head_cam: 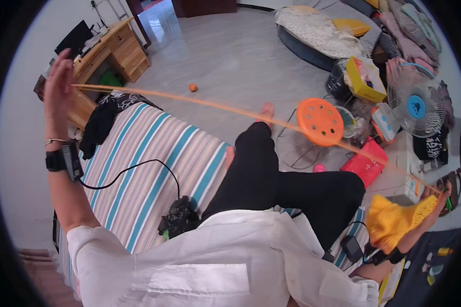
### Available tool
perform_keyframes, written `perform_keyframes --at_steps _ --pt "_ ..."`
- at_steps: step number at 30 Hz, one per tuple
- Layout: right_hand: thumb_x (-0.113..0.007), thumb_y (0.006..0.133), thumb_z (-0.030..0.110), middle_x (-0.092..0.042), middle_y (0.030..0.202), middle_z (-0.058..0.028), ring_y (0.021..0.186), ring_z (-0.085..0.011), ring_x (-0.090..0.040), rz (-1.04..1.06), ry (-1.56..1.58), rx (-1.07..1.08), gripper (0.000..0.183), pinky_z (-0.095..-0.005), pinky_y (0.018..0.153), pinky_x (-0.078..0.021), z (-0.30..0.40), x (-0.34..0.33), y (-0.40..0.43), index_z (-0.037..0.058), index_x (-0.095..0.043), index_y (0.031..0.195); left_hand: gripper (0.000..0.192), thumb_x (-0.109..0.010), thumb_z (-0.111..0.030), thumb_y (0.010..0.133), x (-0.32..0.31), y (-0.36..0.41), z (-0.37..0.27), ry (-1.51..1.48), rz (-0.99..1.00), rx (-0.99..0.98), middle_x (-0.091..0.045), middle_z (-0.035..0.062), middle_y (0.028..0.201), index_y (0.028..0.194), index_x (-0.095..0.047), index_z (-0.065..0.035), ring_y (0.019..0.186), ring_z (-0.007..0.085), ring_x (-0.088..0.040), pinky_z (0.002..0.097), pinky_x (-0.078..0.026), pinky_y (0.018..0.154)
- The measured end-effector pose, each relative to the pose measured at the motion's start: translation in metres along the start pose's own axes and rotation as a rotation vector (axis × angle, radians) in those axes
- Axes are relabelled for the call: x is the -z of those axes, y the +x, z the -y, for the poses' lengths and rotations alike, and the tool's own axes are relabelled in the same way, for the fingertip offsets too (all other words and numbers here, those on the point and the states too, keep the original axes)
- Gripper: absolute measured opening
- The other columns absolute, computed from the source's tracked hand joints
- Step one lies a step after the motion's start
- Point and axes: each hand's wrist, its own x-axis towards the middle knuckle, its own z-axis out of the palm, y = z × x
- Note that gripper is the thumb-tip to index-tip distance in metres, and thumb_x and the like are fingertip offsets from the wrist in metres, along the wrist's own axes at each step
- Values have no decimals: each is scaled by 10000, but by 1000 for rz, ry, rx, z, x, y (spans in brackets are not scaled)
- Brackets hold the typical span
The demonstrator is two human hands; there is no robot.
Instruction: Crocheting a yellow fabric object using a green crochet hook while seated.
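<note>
At the far left my left hand (59, 82) is raised high, fingers pointing up and somewhat blurred. A taut strand of orange yarn (203, 101) runs from it across the view, looking doubled near the fingers. My right hand (441, 197), low at the right, holds the other end of this span. A yellow knitted piece (393, 220) hangs from that hand over the forearm. Beside the right fingers a slim green tool (448, 203), perhaps a crochet hook, shows in part. On the floor ahead lies a small orange ball (193, 88), seemingly yarn.
I sit on a striped bedsheet (138, 169); a black plastic bag (180, 215) lies beside me. Ahead stand an orange stool (320, 122), an electric fan (415, 103) and a yellow box (365, 78). A red bag (367, 161) lies near my knee. A wooden desk (115, 50) is at the left.
</note>
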Motion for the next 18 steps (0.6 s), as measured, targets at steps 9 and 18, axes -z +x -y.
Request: perform_keyframes --at_steps 9,18 --pt "-494 951 277 -400 725 32 670 -74 -403 93 -47 -58 316 -222 636 -368 -59 -12 38 70 -465 1189 372 -615 -77 816 3 28 12 1185 246 -33 -613 73 1068 1186 -579 -61 957 184 -584 286 -451 865" --pt "-553 903 127 -598 852 -47 629 -68 -502 758 99 -224 142 -208 549 -410 -67 -133 -17 1 -589 959 496 -546 -118 856 -429 -119 28 -45 915 -20 -367 128 1399 1338 -435 -77 1198 225 -454 287 -453 854"
